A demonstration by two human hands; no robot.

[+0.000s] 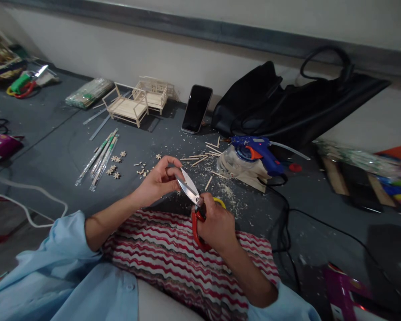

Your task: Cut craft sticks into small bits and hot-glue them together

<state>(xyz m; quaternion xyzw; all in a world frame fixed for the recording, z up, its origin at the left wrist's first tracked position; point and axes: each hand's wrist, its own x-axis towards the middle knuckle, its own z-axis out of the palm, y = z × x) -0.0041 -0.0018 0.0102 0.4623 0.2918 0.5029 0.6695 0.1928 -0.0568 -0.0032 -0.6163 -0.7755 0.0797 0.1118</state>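
My right hand [218, 221] is closed around the handles of a pair of scissors [190, 189], one loop red and the other yellow. The blades are parted and point up and left. At their tips is my left hand [162, 178], its thumb and fingers pinched together; whatever they hold is too small or hidden to make out. Just left of that hand lie short cut wooden bits [142, 169] and several small flower-shaped wooden pieces [113, 168]. Thin wooden sticks [198, 158] and pale shavings are scattered to the right. A striped cloth [173, 245] covers my lap.
Two miniature wooden bench-like pieces [127, 108] stand at the back, beside a propped phone [197, 109]. A blue glue gun [259, 151] rests on a clear container [230, 162], its black cord [324, 223] trailing right. Behind is a black bag [270, 102]. Wrapped stick packs [102, 156] lie left.
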